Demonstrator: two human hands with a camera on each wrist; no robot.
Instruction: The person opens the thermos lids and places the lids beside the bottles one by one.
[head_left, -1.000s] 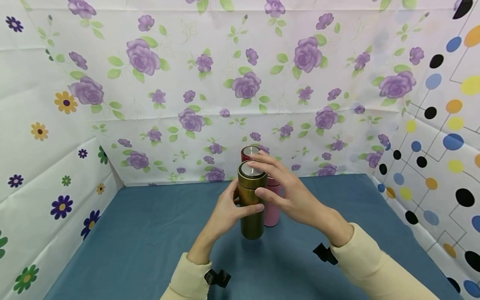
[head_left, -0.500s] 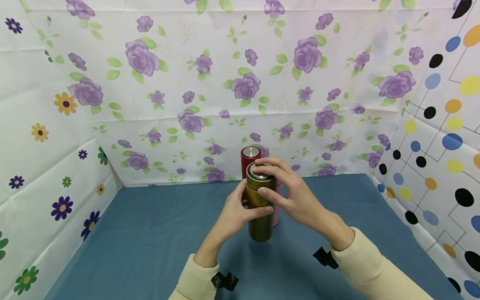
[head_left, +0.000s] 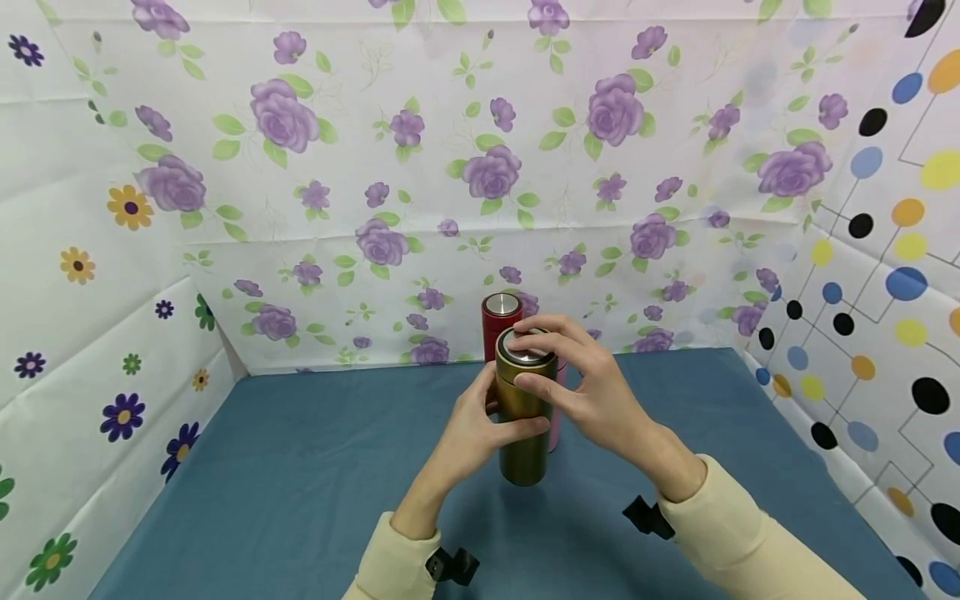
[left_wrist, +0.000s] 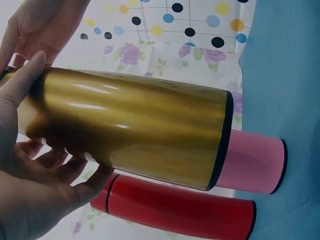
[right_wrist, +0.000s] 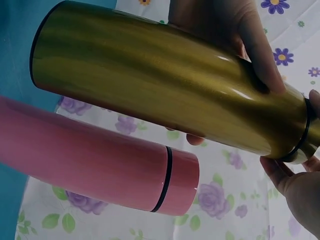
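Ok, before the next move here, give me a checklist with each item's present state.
1. Does the left hand grip the body of the gold flask? Ok.
2. Is the right hand on the lid? Ok: fingers over the top, thumb at the side.
3. Is the lid loose? Cannot tell; it sits on the flask.
4. Is the gold flask apart from the pink flask? Ok: a gap shows in the right wrist view.
5. Is the red flask standing upright on the table? Ok.
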